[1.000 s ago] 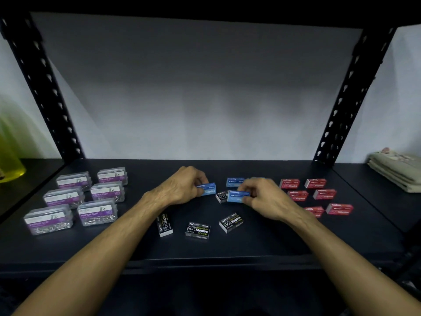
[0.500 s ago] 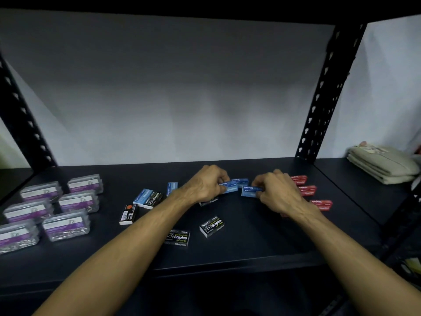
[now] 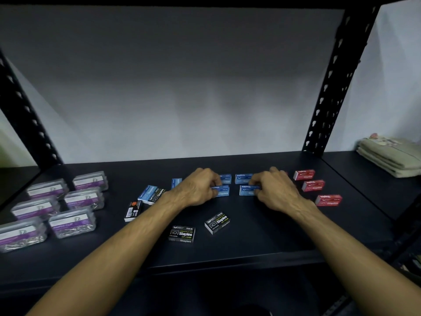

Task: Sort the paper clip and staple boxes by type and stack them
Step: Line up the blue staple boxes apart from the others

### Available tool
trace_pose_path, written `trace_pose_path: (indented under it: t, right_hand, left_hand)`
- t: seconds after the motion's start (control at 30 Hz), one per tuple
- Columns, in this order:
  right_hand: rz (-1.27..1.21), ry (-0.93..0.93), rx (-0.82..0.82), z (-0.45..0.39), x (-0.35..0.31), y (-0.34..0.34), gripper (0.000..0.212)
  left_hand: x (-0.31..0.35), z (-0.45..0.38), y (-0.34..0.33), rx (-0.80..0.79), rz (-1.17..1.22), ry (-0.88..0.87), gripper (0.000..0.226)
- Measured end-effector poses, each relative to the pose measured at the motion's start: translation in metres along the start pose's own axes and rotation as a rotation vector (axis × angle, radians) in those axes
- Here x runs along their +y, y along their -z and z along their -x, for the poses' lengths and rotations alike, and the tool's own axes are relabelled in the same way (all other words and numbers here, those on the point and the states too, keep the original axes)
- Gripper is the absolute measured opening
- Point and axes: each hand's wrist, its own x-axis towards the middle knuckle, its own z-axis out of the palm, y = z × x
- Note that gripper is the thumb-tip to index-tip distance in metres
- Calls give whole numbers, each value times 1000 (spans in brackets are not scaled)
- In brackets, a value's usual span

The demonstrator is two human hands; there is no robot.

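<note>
On the dark shelf (image 3: 262,242), my left hand (image 3: 198,187) pinches a blue staple box (image 3: 222,191), and my right hand (image 3: 274,190) pinches another blue staple box (image 3: 247,190). Both boxes rest on the shelf, side by side. Two more blue boxes (image 3: 243,178) lie just behind them. Red staple boxes (image 3: 313,185) sit to the right, partly hidden by my right hand. Black staple boxes (image 3: 182,233) lie in front. Clear paper clip boxes (image 3: 73,221) with purple labels form a group at the left.
A blue box and a black box (image 3: 151,194) lie together left of my left hand, with another black box (image 3: 133,210) on its side nearby. Black perforated uprights (image 3: 328,87) frame the bay. Folded cloth (image 3: 391,156) lies on the neighbouring shelf at right.
Both hands have set their blue boxes down side by side near the back blue boxes. The camera view has shifted right, so the paper clip boxes now sit further left.
</note>
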Motion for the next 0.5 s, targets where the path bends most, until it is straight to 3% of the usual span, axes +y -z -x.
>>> trace_pose_path:
  t: [0.5]
  right_hand:
    - [-15,16,10,-2,4,-3,32]
  left_hand:
    - [5,-2,-5,34,-3,9,21]
